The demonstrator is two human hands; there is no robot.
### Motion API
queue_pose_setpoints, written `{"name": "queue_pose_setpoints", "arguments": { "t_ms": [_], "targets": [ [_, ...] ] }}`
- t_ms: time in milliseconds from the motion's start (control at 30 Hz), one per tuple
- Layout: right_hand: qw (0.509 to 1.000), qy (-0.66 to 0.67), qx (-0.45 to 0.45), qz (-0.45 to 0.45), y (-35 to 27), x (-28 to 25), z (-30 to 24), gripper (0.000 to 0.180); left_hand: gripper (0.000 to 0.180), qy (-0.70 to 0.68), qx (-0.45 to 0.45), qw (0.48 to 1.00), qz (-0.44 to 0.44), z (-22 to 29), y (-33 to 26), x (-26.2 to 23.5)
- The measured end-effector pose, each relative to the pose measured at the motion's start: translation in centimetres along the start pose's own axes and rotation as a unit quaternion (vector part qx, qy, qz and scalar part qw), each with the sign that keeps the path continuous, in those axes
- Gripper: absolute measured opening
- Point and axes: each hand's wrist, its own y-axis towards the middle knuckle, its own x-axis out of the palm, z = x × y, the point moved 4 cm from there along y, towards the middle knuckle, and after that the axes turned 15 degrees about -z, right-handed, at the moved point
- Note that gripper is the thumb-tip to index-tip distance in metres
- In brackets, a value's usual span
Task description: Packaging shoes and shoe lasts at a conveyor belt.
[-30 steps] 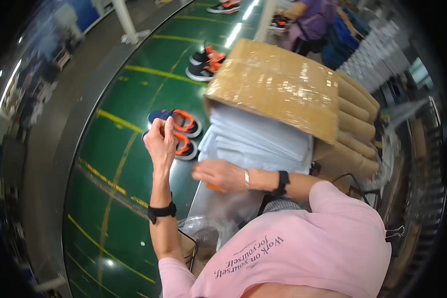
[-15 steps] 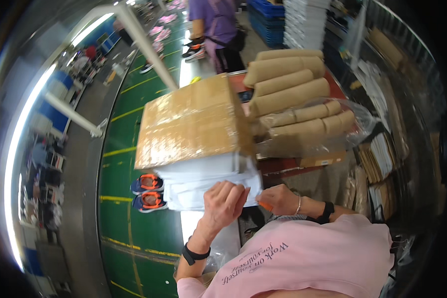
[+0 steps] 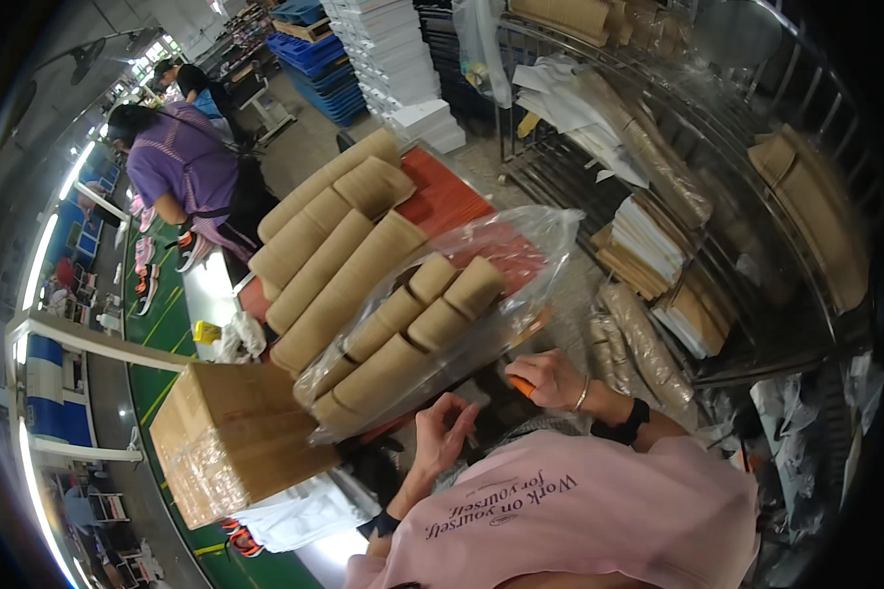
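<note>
My right hand point(image 3: 552, 378) is closed around a small orange object point(image 3: 523, 386), mostly hidden by the fingers. My left hand point(image 3: 445, 429) is held to its left with the fingers curled and thumb pressed in; whatever is in it cannot be made out. Both hands are in front of my body, just nearer than the clear plastic bag point(image 3: 545, 236), which holds several brown cardboard rolls point(image 3: 388, 378). Left of my left hand, a taped cardboard box point(image 3: 265, 417) rests on a stack of white sheets point(image 3: 309, 515), apart from both hands.
More brown rolls point(image 3: 349, 265) lie on a red table point(image 3: 442, 196). A metal rack point(image 3: 756, 368) with paper bundles stands at the right. Dark shoes with orange trim point(image 3: 241, 538) sit beside the box on a green conveyor point(image 3: 157, 378). A person in purple point(image 3: 182, 162) works at far left.
My view has swung to the right, so the box and white sheets now appear farther left. Both hands have come away from the sheets. The orange object stays in my right hand.
</note>
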Motion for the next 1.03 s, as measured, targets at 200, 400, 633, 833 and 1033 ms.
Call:
{"name": "queue_pose_setpoints", "arguments": {
  "t_ms": [200, 400, 633, 833, 1033],
  "targets": [
    [0.981, -0.121, 0.136, 0.068, -5.7, -7.4, 4.9, 0.018, 0.016, 0.326, 0.228, 0.889, -0.228, 5.8, 12.3, 5.9],
    [0.954, -0.057, 0.234, 0.178, -10.9, -15.2, 9.8, 0.019, 0.007, 0.628, 0.399, 0.598, -0.297, 6.5, 27.9, 14.6],
    [0.965, -0.019, 0.177, 0.193, -10.3, -23.7, 18.4, 0.021, 0.010, 0.729, 0.374, 0.452, -0.353, 1.0, 44.0, 26.3],
    [0.975, 0.086, 0.146, 0.145, -10.6, -26.5, 22.3, 0.024, 0.015, 0.701, 0.241, 0.596, -0.310, 2.2, 50.7, 27.1],
    [0.981, 0.167, 0.059, 0.083, -5.9, -28.7, 24.8, 0.010, 0.033, 0.751, 0.222, 0.524, -0.334, 9.0, 50.5, 25.1]
  ]
}}
